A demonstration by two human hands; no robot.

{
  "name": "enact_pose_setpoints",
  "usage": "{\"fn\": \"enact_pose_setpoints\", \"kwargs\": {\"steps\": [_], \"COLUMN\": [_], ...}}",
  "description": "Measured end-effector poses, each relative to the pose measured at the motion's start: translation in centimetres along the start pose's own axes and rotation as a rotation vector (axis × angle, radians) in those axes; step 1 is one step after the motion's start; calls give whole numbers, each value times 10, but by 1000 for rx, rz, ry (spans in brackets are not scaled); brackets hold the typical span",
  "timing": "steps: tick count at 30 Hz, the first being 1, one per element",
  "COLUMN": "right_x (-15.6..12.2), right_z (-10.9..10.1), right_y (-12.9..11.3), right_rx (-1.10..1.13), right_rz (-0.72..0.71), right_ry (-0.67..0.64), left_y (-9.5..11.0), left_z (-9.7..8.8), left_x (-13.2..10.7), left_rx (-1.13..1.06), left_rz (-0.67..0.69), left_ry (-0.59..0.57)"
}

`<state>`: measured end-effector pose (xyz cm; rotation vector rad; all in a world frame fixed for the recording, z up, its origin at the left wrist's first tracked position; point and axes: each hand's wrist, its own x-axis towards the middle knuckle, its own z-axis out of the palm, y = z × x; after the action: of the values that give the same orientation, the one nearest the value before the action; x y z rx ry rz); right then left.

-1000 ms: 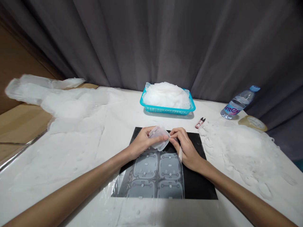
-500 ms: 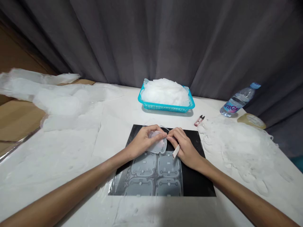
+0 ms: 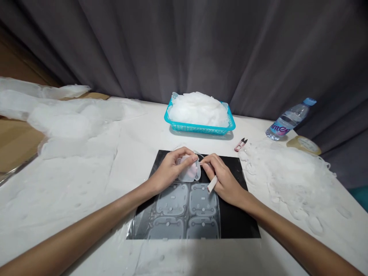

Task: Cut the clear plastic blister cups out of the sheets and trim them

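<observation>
My left hand (image 3: pixel 169 168) is closed around a small translucent silicone piece (image 3: pixel 190 173), held just above a black mat (image 3: pixel 232 214). My right hand (image 3: pixel 222 178) pinches at the piece's right edge with thumb and forefinger, and a short white stick-like tool (image 3: pixel 212 185) pokes out from under its fingers. On the mat lies a translucent sheet (image 3: pixel 185 211) of several rounded moulded pieces, directly below both hands.
A turquoise basket (image 3: pixel 198 128) heaped with white pieces stands behind the mat. Small pink snips (image 3: pixel 240 144) lie to its right. A water bottle (image 3: pixel 289 119) and a tape roll (image 3: pixel 304 145) sit far right. Piles of translucent scrap (image 3: pixel 290 172) and sheets (image 3: pixel 66 122) flank the mat.
Both hands lowered slightly with the piece towards the mat. The white tool in my right hand tilted outward. The view shifted a little.
</observation>
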<state>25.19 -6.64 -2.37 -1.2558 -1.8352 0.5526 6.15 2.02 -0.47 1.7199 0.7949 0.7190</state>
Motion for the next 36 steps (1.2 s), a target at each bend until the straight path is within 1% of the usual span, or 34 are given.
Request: {"fn": "enact_pose_setpoints", "kwargs": {"steps": [6,10,13,18,20,22,25,26,27,30,32,34,36], "right_x": [2,3,3,2,1,2,2,2,2,1,0,-1,-3], "right_z": [-4,-5,-5,-3,-3,-5,-14,-16,-18,-18,-15,-13,-13], "right_y": [1,2,2,2,4,9,17,19,19,17,14,13,14], "right_rx": [87,84,75,28,-4,-42,-111,-131,-145,-171,-188,-220,-265], "right_rz": [32,30,21,1,-4,10,83,101,102,22,-27,-37,-23], "right_ry": [-1,-1,14,-9,-33,-12,124,146,132,20,8,70,189], "left_y": [-2,-3,-3,-1,-1,-1,1,1,2,3,3,3,3], "left_z": [-4,-8,-10,-10,-13,-18,-30,-33,-36,-39,-37,-34,-32], "left_x": [1,1,0,2,4,6,8,8,7,5,4,3,3], "left_rx": [-11,-43,-50,-27,-26,-29,-19,-13,-10,-16,-23,-41,-71], "left_rz": [45,57,24,-16,-30,-89,-227,-254,-266,-239,-207,-188,-189], "left_ry": [-66,-155,-223,-234,-255,-329,-511,-551,-569,-539,-503,-473,-462]}}
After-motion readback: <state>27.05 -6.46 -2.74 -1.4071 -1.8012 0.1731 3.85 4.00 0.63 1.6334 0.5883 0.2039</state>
